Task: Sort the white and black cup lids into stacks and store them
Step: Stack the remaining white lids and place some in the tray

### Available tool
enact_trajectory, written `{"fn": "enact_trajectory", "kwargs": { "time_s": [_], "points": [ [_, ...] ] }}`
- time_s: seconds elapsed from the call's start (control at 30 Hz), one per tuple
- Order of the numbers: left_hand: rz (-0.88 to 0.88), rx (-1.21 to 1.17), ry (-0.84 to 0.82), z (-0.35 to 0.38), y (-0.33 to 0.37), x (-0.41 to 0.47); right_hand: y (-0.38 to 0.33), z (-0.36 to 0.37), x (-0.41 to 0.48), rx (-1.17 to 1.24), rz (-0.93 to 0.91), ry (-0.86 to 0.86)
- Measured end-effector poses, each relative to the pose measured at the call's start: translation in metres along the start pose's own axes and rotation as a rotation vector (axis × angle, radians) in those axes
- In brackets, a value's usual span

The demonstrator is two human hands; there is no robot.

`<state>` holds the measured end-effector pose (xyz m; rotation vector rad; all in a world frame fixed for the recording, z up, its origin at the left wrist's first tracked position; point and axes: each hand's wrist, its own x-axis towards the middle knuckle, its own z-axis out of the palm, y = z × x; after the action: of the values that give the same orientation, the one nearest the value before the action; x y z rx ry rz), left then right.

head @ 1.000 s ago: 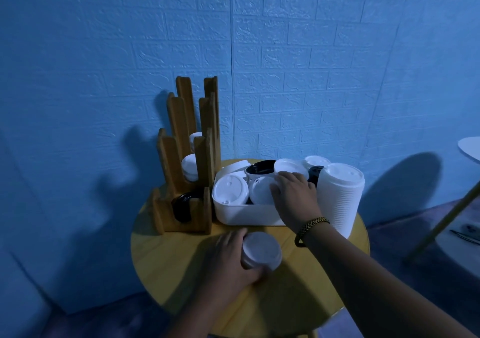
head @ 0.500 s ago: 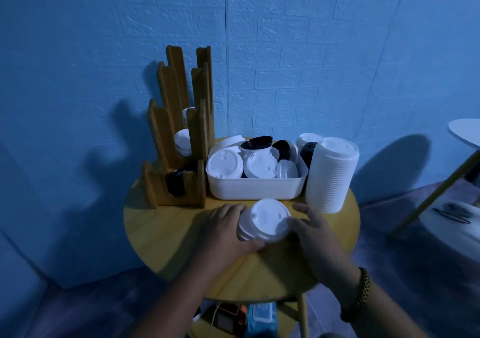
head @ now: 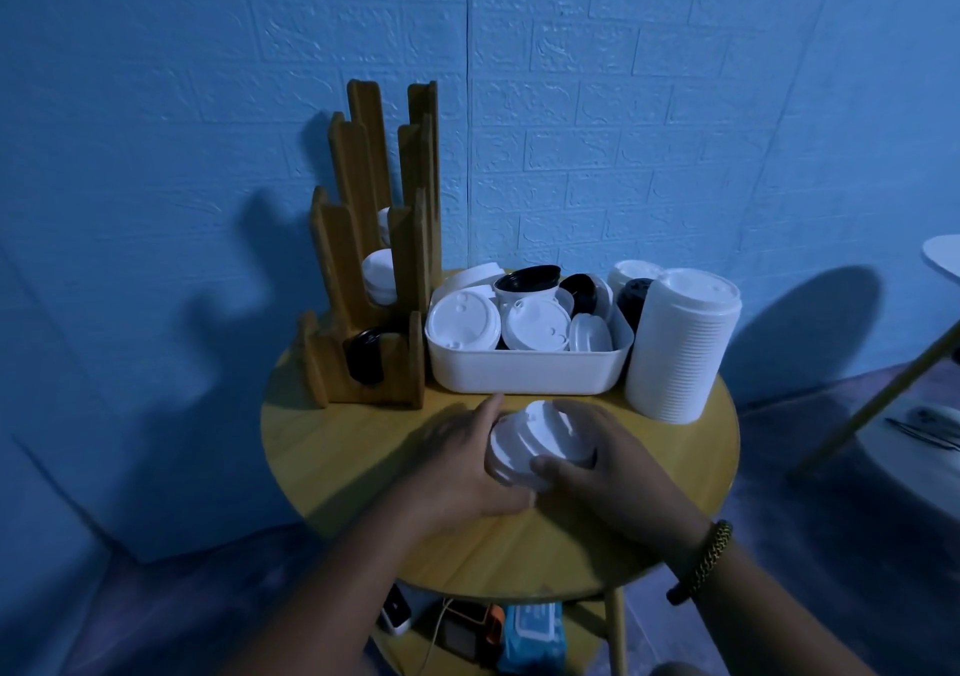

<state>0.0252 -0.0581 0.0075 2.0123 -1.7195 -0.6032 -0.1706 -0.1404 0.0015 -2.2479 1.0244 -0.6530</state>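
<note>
A short stack of white lids (head: pixel 535 441) lies on the round wooden table (head: pixel 332 446), held between both hands. My left hand (head: pixel 457 462) cups its left side; my right hand (head: pixel 602 462) wraps its right side, thumb on the near rim. Behind it a white bin (head: pixel 524 368) holds several loose white lids (head: pixel 462 319) and black lids (head: pixel 527 277). A wooden stepped rack (head: pixel 374 259) at the left holds white lids (head: pixel 378 275) in upper slots and black lids (head: pixel 363 355) in the lowest slot.
A tall stack of white lids (head: pixel 680 342) stands to the right of the bin, with more black and white lids behind it. The blue brick wall is close behind. A lower shelf (head: pixel 467 628) holds small items. Another table (head: pixel 943 254) shows at the far right.
My right hand left the bin, carried a white lid onto the small stack and now closes round it together with my left hand. The camera tilted down.
</note>
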Motion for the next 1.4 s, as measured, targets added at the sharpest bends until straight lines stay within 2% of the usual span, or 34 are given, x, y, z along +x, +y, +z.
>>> {"fn": "enact_trajectory", "kwargs": {
  "time_s": [0.1, 0.17, 0.43, 0.73, 0.9, 1.2, 1.4],
  "points": [
    [0.002, -0.102, 0.021, 0.000, 0.001, -0.004, 0.002, 0.005, 0.000, 0.001, 0.006, 0.092],
    [0.015, -0.042, 0.069, 0.005, 0.004, -0.005, 0.001, 0.008, 0.001, -0.046, -0.008, 0.112],
    [0.010, 0.036, 0.012, 0.002, 0.008, -0.009, -0.001, 0.012, -0.003, -0.171, -0.064, 0.057],
    [0.020, 0.022, 0.088, 0.008, 0.002, -0.004, -0.004, 0.013, -0.006, -0.170, -0.126, 0.102],
    [0.025, 0.028, 0.060, 0.006, 0.003, -0.006, -0.003, 0.012, -0.006, -0.191, -0.123, 0.077],
    [0.087, 0.102, 0.108, 0.007, 0.004, -0.008, -0.008, 0.005, -0.003, -0.228, -0.064, -0.027],
    [0.057, 0.040, 0.140, 0.007, 0.003, -0.005, -0.008, 0.003, 0.000, -0.254, -0.057, -0.090]
  ]
}}
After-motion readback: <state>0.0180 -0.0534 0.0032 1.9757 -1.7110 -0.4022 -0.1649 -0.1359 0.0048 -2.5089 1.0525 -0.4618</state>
